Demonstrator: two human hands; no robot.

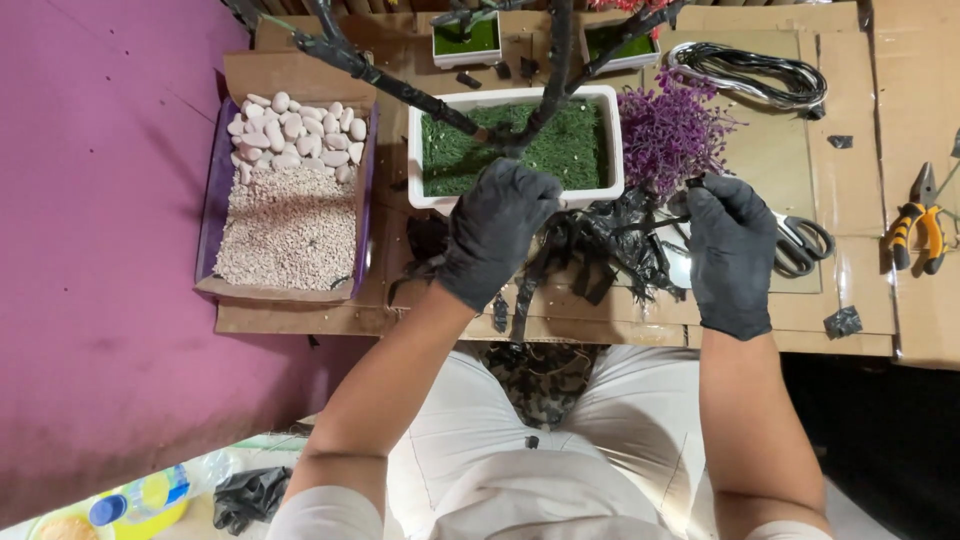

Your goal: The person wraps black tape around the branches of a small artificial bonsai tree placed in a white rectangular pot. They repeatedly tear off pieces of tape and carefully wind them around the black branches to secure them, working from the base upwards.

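Planter (600,150), white and rectangular with green turf inside, sits on the cardboard-covered table (780,150) right in front of you, dark taped branches (400,85) rising out of it. Your left hand (495,235), in a black glove, rests curled against the planter's near rim at the trunk's foot; you cannot tell from here whether its grip closes on anything. Your right hand (730,250) pinches narrow on a strip of black tape (655,222), just beside the purple foliage (668,135). Keep that strip taut and steady the planter with the left hand so the trunk doesn't rock.

A heap of black tape scraps (600,250) lies between your hands. Left of the planter a box (290,290) holds gravel and white pebbles (295,130). Scissors (805,245) lie touching your right hand's far side, pliers (920,225) well apart to the right, and coiled wire (750,75) behind. A purple sheet (100,200) covers the floor on your left.
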